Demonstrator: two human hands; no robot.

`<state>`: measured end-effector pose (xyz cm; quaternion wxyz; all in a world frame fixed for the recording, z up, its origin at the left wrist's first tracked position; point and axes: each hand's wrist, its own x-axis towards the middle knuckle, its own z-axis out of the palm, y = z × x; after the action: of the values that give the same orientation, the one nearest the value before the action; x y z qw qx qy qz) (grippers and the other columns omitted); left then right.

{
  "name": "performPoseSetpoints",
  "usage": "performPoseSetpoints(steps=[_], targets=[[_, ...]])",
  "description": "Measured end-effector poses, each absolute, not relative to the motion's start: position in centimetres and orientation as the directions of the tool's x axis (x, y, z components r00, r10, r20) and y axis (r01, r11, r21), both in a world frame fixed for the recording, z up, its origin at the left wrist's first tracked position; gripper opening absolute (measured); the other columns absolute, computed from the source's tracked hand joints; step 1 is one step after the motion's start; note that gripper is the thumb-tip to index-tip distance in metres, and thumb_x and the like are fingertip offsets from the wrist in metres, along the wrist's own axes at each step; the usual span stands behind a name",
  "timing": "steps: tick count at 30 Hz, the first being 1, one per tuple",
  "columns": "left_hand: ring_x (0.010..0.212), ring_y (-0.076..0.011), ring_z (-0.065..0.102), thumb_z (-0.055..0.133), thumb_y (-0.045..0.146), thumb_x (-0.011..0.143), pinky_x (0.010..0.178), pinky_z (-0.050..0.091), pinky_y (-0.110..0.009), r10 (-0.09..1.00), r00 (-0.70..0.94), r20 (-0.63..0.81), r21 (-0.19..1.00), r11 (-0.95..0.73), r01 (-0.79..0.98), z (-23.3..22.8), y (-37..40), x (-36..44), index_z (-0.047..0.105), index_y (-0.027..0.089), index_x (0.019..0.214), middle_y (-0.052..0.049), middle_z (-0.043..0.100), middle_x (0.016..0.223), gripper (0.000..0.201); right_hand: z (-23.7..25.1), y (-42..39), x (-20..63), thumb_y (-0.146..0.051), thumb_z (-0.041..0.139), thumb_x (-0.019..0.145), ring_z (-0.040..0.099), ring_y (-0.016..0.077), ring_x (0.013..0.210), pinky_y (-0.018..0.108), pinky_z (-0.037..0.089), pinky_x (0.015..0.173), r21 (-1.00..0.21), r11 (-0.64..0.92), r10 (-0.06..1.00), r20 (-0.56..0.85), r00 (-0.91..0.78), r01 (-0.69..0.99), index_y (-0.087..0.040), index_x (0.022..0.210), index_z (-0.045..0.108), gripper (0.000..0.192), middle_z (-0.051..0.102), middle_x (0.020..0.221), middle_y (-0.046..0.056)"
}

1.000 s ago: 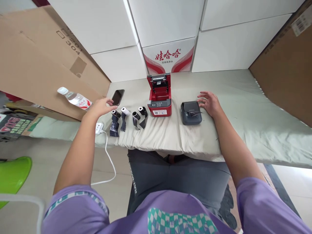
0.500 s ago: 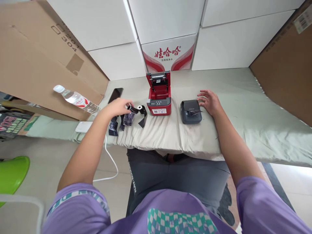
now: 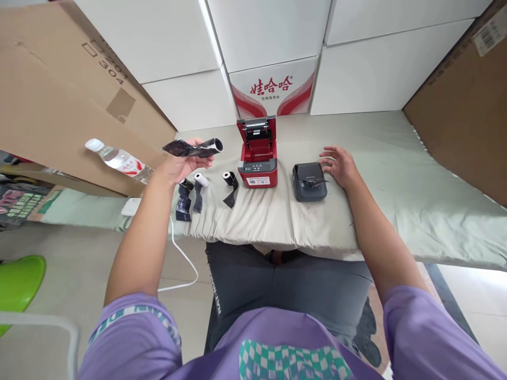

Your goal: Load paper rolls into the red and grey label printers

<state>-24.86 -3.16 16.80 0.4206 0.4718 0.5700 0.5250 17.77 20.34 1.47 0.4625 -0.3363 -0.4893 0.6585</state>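
My left hand (image 3: 184, 164) is raised off the cloth, palm up, with its fingers around a roll of black paper (image 3: 208, 148); the loose strip points left. Below it lie a black roll with a shiny, crumpled strip (image 3: 182, 206), a white-ended roll (image 3: 201, 179) with a dark strip, and another black roll (image 3: 227, 177) with its tail curling. A red label printer (image 3: 258, 166) stands with its lid up. My right hand (image 3: 338, 164) is open at the right side of a smaller dark printer (image 3: 310, 184), fingertips at its edge. A black scrap hangs from that printer's front.
White boxes (image 3: 269, 31) line the back of the cloth-covered surface (image 3: 368, 153). Cardboard (image 3: 71, 89) stands at the left, more (image 3: 471, 121) at the right. A water bottle (image 3: 119, 160) and a white device (image 3: 130, 207) with a cable (image 3: 186, 253) are at the left.
My left hand has lifted the roll of black paper from between the other rolls, moved it up and left, and turned palm up. My right hand has stayed beside the dark printer.
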Motion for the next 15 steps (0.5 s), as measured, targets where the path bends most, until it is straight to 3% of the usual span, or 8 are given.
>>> performPoseSetpoints(steps=[4, 8, 10, 12, 15], targets=[[0.074, -0.0214, 0.072, 0.089, 0.045, 0.060, 0.072, 0.058, -0.034, 0.990, -0.139, 0.035, 0.995, -0.022, 0.098, 16.5, -2.4, -24.0, 0.053, 0.024, 0.090, -0.003, 0.075, 0.084, 0.051, 1.6, 20.2, 17.7, -0.064, 0.084, 0.072, 0.068, 0.0178, 0.076, 0.026, 0.057, 0.052, -0.942, -0.116, 0.935, 0.003, -0.353, -0.314, -0.028, 0.097, 0.072, 0.045, 0.072, 0.094, 0.005], [0.085, -0.0254, 0.075, 0.086, 0.039, 0.057, 0.078, 0.058, -0.036, 0.990, -0.137, -0.021, 0.933, 0.069, 0.354, 16.8, -2.3, -24.2, 0.051, 0.025, 0.089, -0.002, 0.073, 0.087, 0.049, 1.8, 20.1, 17.7, -0.062, 0.082, 0.074, 0.067, 0.0182, 0.077, 0.026, 0.057, 0.052, -0.940, -0.128, 0.937, -0.010, -0.349, -0.316, -0.028, 0.096, 0.072, 0.041, 0.072, 0.094, 0.005], [0.087, -0.0259, 0.073, 0.082, 0.040, 0.057, 0.079, 0.056, -0.036, 0.983, -0.171, -0.071, 0.793, 0.159, 0.588, 16.9, -2.5, -25.1, 0.055, 0.023, 0.087, -0.003, 0.073, 0.087, 0.044, 1.8, 20.1, 17.6, -0.061, 0.082, 0.074, 0.067, 0.0173, 0.076, 0.025, 0.057, 0.052, -0.938, -0.136, 0.936, -0.016, -0.352, -0.318, -0.027, 0.097, 0.073, 0.041, 0.072, 0.094, 0.005], [0.085, -0.0267, 0.071, 0.077, 0.041, 0.059, 0.077, 0.054, -0.037, 0.963, -0.255, -0.085, 0.573, 0.257, 0.778, 16.9, -2.7, -26.4, 0.060, 0.023, 0.086, -0.005, 0.072, 0.086, 0.037, 1.9, 20.1, 17.6, -0.060, 0.083, 0.073, 0.067, 0.0167, 0.076, 0.025, 0.057, 0.052, -0.936, -0.139, 0.934, -0.016, -0.356, -0.322, -0.026, 0.098, 0.073, 0.043, 0.071, 0.095, 0.005], [0.084, -0.0284, 0.070, 0.072, 0.040, 0.061, 0.073, 0.051, -0.037, 0.934, -0.345, -0.093, 0.324, 0.356, 0.876, 16.5, -3.0, -27.9, 0.065, 0.024, 0.087, -0.005, 0.072, 0.085, 0.031, 1.8, 20.1, 17.7, -0.061, 0.083, 0.074, 0.067, 0.0172, 0.076, 0.025, 0.057, 0.052, -0.937, -0.136, 0.933, -0.012, -0.359, -0.322, -0.027, 0.097, 0.072, 0.042, 0.071, 0.095, 0.005]])
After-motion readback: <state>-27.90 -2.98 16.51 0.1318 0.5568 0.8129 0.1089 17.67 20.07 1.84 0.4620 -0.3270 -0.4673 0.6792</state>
